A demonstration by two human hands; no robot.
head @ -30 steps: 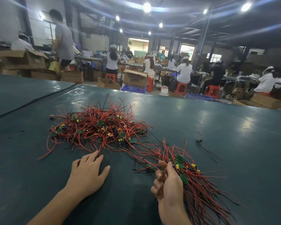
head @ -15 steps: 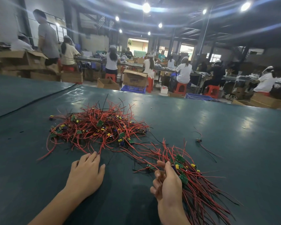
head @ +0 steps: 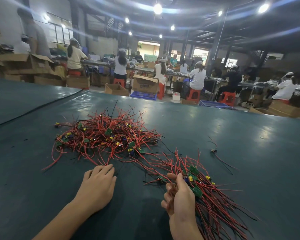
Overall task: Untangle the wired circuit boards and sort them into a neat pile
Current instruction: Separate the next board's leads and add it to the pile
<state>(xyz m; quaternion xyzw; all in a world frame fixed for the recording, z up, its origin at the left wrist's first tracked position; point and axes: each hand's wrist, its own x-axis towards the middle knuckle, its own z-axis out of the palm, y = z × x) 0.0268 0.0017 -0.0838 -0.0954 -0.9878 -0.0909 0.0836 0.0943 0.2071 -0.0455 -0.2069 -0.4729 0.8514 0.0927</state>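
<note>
The left fingers (head: 103, 170) lie straight and close together, palm down on the green table (head: 249, 135), their tips at the nearest red wire ends; whether they touch is unclear. The left hand (head: 98, 186) holds nothing. The right fingers (head: 169, 190) curl round a bundle (head: 215, 207) of wired circuit boards, and the right hand (head: 182, 200) grips it near the boards, with the wires trailing to the near right. Beyond the left hand lies the tangled heap (head: 109, 135) of boards and red wires. One loose board (head: 213, 150) lies apart, far right. Past the table's far edge, workers (head: 197, 78) sit on red stools (head: 193, 95) among cardboard boxes (head: 145, 84).
</note>
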